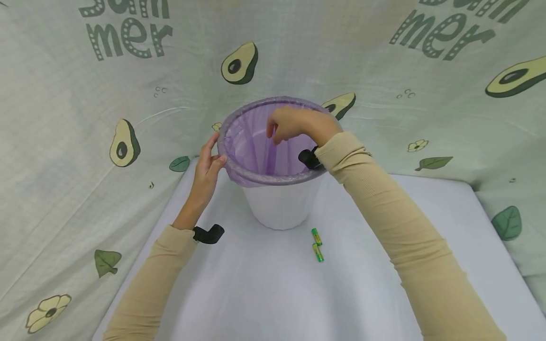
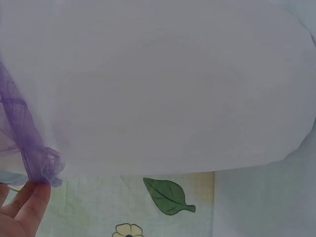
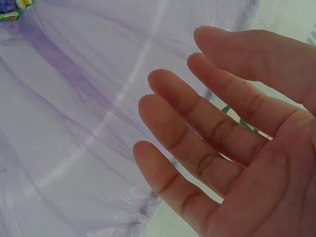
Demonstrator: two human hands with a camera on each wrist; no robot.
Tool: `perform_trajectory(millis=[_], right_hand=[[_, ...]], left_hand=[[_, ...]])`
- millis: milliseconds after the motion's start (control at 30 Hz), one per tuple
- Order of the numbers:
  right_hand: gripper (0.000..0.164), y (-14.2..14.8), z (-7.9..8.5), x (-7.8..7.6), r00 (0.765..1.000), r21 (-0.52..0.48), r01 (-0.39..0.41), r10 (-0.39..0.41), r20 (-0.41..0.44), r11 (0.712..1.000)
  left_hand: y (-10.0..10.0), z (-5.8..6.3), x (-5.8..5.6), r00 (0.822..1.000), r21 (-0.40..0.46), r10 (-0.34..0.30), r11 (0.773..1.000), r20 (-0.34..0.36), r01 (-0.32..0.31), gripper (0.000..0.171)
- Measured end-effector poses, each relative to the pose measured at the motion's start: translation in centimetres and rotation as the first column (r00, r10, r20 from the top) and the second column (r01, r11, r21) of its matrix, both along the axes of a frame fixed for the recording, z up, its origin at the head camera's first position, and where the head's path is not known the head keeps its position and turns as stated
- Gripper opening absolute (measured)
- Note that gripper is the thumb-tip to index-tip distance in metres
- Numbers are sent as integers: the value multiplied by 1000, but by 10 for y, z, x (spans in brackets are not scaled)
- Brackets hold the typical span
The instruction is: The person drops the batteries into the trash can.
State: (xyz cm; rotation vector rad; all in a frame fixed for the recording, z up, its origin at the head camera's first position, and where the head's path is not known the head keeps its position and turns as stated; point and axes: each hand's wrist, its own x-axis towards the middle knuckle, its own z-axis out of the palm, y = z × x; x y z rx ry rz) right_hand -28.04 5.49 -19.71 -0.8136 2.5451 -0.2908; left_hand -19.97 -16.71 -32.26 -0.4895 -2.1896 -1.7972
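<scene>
A white trash can point(image 1: 279, 203) with a purple bag point(image 1: 251, 142) folded over its rim stands on the table. My left hand point(image 1: 209, 166) holds the can's rim at the left, its fingertips at the bag's gathered edge point(image 2: 47, 165) in the left wrist view. Over the can's mouth hangs my right hand point(image 1: 292, 124), fingers loosely bent and holding nothing; the right wrist view shows its palm and spread fingers point(image 3: 168, 170) above the bag. Down inside lie green and yellow batteries point(image 3: 9, 16), cut off by that view's corner.
Two green batteries, one point(image 1: 316, 236) just behind the other point(image 1: 318, 253), lie on the white table point(image 1: 273, 293) in front of the can. A printed cloth point(image 1: 187, 85) with avocados and leaves hangs behind and at the sides. Each wrist wears a black camera point(image 1: 209, 234).
</scene>
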Motion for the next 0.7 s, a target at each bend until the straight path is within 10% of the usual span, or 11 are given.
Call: perform_trajectory(millis=[700], right_hand=[[33,41,31,31,996,-190,-25,8,-89,981]], left_hand=[[-1,-2,-2,1000,1,-4,1000,-3,4,57]])
